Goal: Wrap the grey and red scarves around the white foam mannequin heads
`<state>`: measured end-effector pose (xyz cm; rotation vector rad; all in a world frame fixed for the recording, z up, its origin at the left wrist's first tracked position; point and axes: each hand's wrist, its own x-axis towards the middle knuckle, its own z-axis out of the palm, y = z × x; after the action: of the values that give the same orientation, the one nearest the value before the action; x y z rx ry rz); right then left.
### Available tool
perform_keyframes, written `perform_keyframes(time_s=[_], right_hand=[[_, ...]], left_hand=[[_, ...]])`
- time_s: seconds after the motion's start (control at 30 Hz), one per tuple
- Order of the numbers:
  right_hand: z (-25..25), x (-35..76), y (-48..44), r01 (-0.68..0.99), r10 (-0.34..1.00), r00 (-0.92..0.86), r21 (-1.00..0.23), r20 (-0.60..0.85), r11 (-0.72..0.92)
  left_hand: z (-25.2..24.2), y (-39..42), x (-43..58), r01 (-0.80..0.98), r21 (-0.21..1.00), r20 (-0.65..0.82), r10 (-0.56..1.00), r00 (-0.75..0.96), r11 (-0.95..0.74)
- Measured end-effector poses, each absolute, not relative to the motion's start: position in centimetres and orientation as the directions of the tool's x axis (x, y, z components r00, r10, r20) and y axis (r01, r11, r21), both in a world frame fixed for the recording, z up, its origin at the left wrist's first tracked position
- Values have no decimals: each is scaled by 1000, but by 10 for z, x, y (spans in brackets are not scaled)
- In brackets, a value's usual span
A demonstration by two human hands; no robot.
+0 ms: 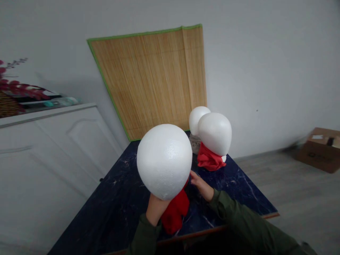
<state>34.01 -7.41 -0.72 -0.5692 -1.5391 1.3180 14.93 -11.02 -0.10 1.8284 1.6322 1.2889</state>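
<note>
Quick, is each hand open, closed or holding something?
Left hand: partly hidden behind the white rounded form; grip cannot be told.
Right hand: beside that form, near the red cloth; grip cannot be told.

The near foam head (164, 159) is shiny white, and its cloth (174, 212) is bright red. The table (114, 198) is dark blue with thin, wiggly white lines. The mat (148, 81) is tan with thin stripes and a green edge. The sleeves (241, 216) are dark green. The box (316, 152) is brown.
</note>
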Motion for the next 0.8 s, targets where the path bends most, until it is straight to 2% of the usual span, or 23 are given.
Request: perform_keyframes(time_s=[0.1,0.2,0.27,0.33,0.43,0.53,0.6,0.67,0.8], right_hand=[[-19,304,-49,-178,940,-208,-955,271,236],[-32,283,-33,49,959,3,-958,282,282],[-40,280,-26,107,956,69,-955,286,277],[-47,285,-21,69,963,80,-965,259,254],[-56,295,-10,-29,976,80,-979,201,204],[-61,302,4,-103,986,131,-988,100,114],[-64,305,13,-153,988,152,-987,29,52],[-65,306,19,-184,988,150,-983,-24,4],[-69,306,20,-191,991,120,-981,-55,-31]], left_hand=[[-7,-90,135,478,831,385,913,-130,-282],[-14,-78,129,458,844,386,909,-157,-280],[-18,-77,125,471,844,375,910,-179,-255],[-20,-78,118,406,887,331,915,-229,-219],[-19,-77,101,77,984,176,950,-259,-161],[-12,-66,74,-167,985,-19,956,-294,-32],[-6,-54,51,-174,984,-99,924,-369,36],[-1,-46,31,-122,991,-100,879,-467,48],[4,-49,20,85,996,84,766,-638,-38]])
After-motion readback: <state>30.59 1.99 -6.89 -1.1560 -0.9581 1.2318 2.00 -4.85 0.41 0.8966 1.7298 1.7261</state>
